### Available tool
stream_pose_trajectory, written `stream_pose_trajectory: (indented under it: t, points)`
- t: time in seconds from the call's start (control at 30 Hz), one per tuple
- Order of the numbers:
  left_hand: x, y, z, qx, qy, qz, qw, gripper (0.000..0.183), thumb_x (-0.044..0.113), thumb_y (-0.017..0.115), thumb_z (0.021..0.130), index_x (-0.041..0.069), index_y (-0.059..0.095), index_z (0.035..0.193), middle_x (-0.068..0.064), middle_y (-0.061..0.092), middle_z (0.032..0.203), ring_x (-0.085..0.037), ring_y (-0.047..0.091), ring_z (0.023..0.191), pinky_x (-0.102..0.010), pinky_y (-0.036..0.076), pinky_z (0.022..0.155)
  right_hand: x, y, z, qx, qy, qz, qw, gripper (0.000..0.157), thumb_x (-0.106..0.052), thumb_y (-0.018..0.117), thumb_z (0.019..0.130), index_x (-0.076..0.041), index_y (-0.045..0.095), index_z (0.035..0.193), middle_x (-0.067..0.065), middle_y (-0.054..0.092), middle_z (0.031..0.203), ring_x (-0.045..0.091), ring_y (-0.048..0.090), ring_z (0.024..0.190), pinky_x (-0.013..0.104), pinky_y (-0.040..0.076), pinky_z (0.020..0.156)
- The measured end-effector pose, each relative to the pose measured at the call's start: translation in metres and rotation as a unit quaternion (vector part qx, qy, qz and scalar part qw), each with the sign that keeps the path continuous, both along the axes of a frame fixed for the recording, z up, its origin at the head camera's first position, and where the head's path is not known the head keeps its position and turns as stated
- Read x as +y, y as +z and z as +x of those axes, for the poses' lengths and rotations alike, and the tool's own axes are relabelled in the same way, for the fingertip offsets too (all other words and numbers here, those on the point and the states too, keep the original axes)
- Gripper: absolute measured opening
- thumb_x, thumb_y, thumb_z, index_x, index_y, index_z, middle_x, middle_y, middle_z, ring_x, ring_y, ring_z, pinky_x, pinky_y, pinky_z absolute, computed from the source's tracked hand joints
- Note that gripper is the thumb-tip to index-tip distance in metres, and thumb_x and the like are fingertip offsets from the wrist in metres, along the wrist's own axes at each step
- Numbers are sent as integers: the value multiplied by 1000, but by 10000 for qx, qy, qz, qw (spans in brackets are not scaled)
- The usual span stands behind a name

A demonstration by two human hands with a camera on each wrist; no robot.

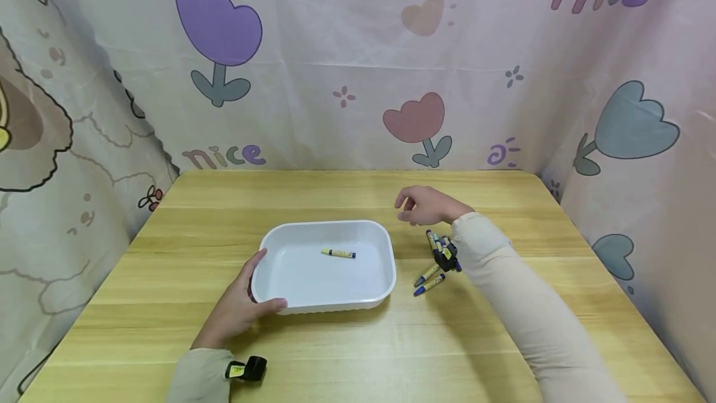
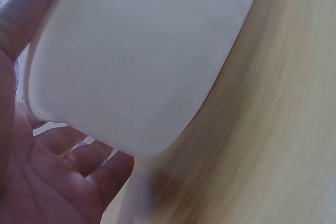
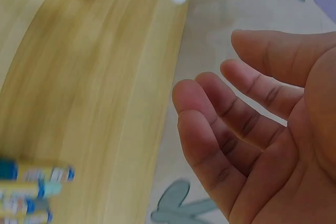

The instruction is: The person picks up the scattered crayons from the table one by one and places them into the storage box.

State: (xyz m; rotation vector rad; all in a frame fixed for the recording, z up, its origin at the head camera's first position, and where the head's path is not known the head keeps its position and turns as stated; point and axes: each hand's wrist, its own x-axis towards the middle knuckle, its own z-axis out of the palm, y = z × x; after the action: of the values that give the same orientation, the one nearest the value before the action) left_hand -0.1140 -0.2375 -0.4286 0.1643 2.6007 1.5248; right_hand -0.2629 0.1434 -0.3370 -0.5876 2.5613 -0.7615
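Note:
A white tray (image 1: 330, 294) sits on the table with one yellow-wrapped crayon (image 1: 338, 254) lying inside it. At the tray's left end, my left hand (image 1: 235, 306) holds the near corner, thumb at the front rim and fingers along the side; the left wrist view has the hand around the tray wall (image 2: 131, 66). My right hand (image 1: 427, 205) is raised beyond the tray's right end, its fingers loosely bent and nothing in them, as the right wrist view also shows. Below that wrist lies a loose group of several crayons (image 1: 429, 285), partly hidden by the wrist camera.
The wooden table (image 1: 335, 359) reaches back to a printed curtain (image 1: 324, 30), which also hangs along both sides. Black wrist cameras (image 1: 254, 369) are strapped on both sleeves. In the right wrist view, some crayons (image 3: 31, 190) show at the lower left.

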Motion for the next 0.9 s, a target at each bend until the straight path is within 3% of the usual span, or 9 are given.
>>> stream_pose_trajectory:
  t: [0.2, 0.33, 0.57, 0.9]
  points:
    - [0, -1, -1, 34, 32, -182, 9998, 109, 24, 84, 76, 9, 13, 156, -29, 25, 151, -39, 47, 118, -46, 44, 90, 31, -6, 2, -143, -290, 20, 9995, 24, -13, 60, 96, 0, 57, 116, 14, 63, 95, 33, 64, 82, 33, 49, 66]
    - [0, -1, -2, -2, 26, -157, 9999, 109, 24, 84, 76, 10, 12, 156, -28, 24, 152, -39, 48, 117, -40, 45, 89, 50, -14, 2, -265, -435, -44, 9987, 27, -11, 59, 96, 4, 55, 117, 20, 63, 95, 35, 63, 80, 37, 50, 67]
    - [-2, -2, -1, -114, 33, 42, 9999, 110, 22, 84, 76, 12, 9, 156, -26, 23, 152, -38, 47, 117, -28, 45, 85, 75, -31, 3, -450, -594, -55, 9972, 27, -7, 59, 94, 9, 53, 116, 17, 62, 86, 29, 60, 71, 31, 47, 60]
    - [-1, 0, -1, -107, -44, 111, 9999, 109, 22, 83, 77, 14, 8, 157, -26, 24, 152, -38, 47, 119, -37, 47, 87, 99, -48, 11, -808, -775, 311, 9932, 24, -4, 61, 91, 6, 54, 112, 8, 56, 74, 13, 48, 55, 27, 41, 53]
